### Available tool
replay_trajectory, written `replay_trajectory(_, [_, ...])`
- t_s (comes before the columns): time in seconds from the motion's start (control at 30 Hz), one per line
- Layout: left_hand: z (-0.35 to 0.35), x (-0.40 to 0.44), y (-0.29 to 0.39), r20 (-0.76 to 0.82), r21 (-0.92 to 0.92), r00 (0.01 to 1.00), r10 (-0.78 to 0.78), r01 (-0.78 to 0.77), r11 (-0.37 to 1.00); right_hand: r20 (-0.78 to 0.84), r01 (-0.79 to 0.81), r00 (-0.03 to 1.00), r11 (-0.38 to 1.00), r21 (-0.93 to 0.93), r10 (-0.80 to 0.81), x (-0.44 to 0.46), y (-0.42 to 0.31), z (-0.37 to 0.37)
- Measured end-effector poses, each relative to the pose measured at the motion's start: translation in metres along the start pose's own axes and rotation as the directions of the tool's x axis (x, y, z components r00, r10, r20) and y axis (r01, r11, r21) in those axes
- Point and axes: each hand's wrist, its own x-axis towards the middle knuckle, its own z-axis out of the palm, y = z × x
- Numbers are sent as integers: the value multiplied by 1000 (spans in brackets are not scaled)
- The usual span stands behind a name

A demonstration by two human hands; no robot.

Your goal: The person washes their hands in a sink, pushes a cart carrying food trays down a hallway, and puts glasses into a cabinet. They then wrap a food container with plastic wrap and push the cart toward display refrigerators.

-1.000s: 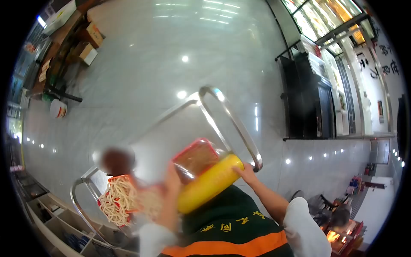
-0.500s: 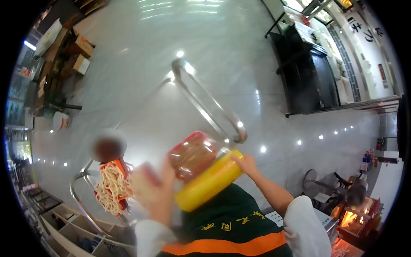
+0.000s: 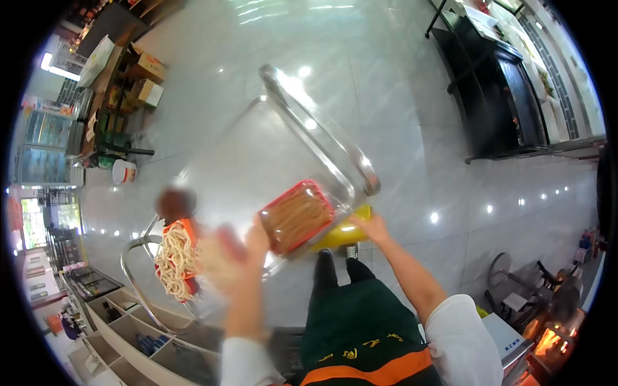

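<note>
My right hand grips the end of a yellow roll, which looks like cling film. The roll's near part shows at the front rim of the metal trolley; the rest is hidden behind the rim. My left hand is at the left edge of a red tray, its fingers smeared by blur. The tray holds brown strips under clear wrap. Beside that hand is a pale and dark red blurred shape I cannot make out. Farther left sits an orange-red tray with thick pale noodles.
A dark round blurred thing stands behind the noodles. Wooden compartments are at lower left. Cardboard boxes and a white bucket are at far left, a black cabinet at far right. A fire glows at lower right.
The yellow roll has gone from lying whole in front of my apron to mostly behind the trolley's rim, with my right hand still on it. The view has shifted, showing my legs.
</note>
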Motion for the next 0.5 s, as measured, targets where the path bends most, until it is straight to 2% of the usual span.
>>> replay_trajectory(0.07, [-42, -19, 40, 25, 107, 1000, 17, -20, 994, 114, -23, 993, 973, 231, -3, -5, 2, -4])
replay_trajectory(0.1, [-70, -30, 67, 108, 81, 994, -29, 20, 997, 105, -25, 994, 971, 237, 0, -6, 5, -5])
replay_trajectory(0.13, [-91, -37, 85, 194, 61, 979, -70, 59, 996, 191, -97, 981, 953, 288, 42, -8, 7, -6])
replay_trajectory(0.17, [-101, -36, 86, 258, 41, 965, -35, 26, 999, 274, -170, 959, 927, 335, 77, -9, 10, -7])
replay_trajectory(0.23, [-132, -54, 115, 134, 44, 987, -84, 79, 996, 243, -151, 968, 913, 378, 59, -6, 33, 2])
replay_trajectory(0.27, [-130, -61, 121, 138, 43, 989, -61, 56, 998, 232, -134, 972, 903, 409, 39, -3, 43, 8])
replay_trajectory(0.3, [-126, -71, 124, -9, -75, 969, 248, -248, 966, 214, -131, 976, 899, 419, 42, 0, 48, 10])
replay_trajectory(0.33, [-120, -80, 126, -179, -146, 841, 511, -536, 831, 204, -137, 977, 899, 416, 55, 2, 51, 12])
replay_trajectory(0.37, [-96, -82, 124, -66, -210, 725, 686, -682, 701, 194, -146, 978, 900, 410, 70, 3, 55, 15])
replay_trajectory(0.4, [-83, -98, 141, 122, -143, 557, 821, -809, 570, 182, -148, 980, 899, 413, 78, 4, 55, 17])
replay_trajectory(0.43, [-61, -120, 151, 190, -271, 451, 872, -830, 488, 137, -181, 978, 963, 199, 156, 7, 50, 19])
replay_trajectory(0.47, [-33, -135, 154, 38, -367, 251, 967, -897, 247, 78, -219, 972, 976, -24, 220, 8, 49, 19])
replay_trajectory(0.5, [-12, -146, 168, 80, -369, 242, 967, -894, 254, 65, -221, 973, 975, -24, 222, 6, 57, 20])
